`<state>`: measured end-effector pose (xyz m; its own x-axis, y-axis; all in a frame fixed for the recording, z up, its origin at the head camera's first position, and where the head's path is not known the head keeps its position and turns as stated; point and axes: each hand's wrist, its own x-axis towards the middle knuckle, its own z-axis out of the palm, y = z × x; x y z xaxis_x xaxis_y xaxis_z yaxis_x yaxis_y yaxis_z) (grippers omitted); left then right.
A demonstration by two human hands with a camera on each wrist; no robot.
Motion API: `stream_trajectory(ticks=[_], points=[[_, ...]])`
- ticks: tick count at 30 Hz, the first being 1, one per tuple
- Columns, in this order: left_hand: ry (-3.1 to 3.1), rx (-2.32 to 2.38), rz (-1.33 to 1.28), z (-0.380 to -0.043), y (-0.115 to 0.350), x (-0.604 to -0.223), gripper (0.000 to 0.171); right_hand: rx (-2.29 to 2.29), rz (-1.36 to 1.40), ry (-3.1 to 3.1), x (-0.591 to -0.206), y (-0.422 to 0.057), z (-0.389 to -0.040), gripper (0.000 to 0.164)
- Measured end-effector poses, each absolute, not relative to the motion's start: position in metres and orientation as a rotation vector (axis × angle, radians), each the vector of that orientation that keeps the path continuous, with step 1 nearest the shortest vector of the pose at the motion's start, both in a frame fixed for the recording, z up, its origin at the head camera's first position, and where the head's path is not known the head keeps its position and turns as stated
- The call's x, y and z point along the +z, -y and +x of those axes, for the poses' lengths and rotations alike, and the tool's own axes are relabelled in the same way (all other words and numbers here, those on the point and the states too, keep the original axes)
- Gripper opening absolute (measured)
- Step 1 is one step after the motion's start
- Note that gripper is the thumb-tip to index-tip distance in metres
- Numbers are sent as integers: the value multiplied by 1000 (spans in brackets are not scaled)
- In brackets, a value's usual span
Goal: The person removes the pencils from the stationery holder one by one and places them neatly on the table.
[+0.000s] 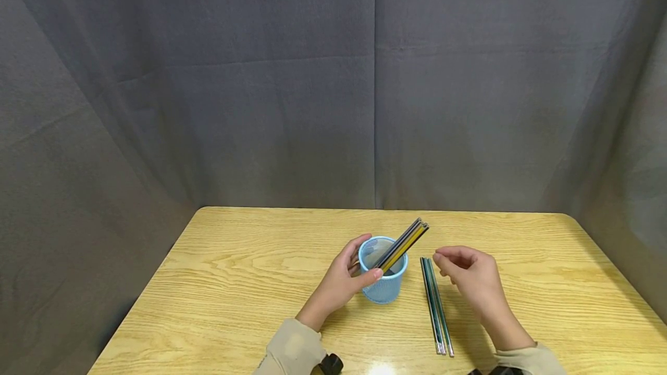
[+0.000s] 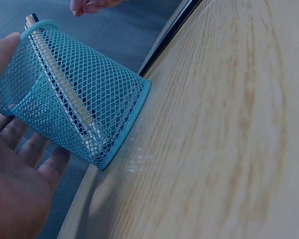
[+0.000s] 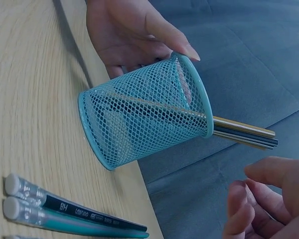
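A light-blue mesh pencil cup (image 1: 383, 292) stands on the table, and my left hand (image 1: 339, 282) grips it from the left, thumb at the rim and fingers around the far side. Inside, a bundle of pencils (image 1: 405, 243), yellow, black and grey, leans to the right and sticks out over the rim. My right hand (image 1: 475, 282) hovers to the right of the cup with loosely bent fingers and nothing in them. Just left of it, dark and teal pencils (image 1: 436, 308) lie side by side on the table. White erasers tip their near ends, and one black pencil (image 3: 84, 210) reads HB.
The wooden table (image 1: 234, 282) has a light grain and rounded far corners. Grey cloth (image 1: 281, 103) hangs behind it and along both sides.
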<state>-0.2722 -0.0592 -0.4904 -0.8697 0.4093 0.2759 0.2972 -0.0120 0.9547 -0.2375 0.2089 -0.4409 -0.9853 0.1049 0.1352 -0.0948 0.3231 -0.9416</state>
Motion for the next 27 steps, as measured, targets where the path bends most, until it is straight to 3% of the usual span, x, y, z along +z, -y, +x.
stream_trajectory(ticks=[27], points=[[-2148,2032,761,-273,59,-491,69,1802,61,2332,-440,-186,-240,28]])
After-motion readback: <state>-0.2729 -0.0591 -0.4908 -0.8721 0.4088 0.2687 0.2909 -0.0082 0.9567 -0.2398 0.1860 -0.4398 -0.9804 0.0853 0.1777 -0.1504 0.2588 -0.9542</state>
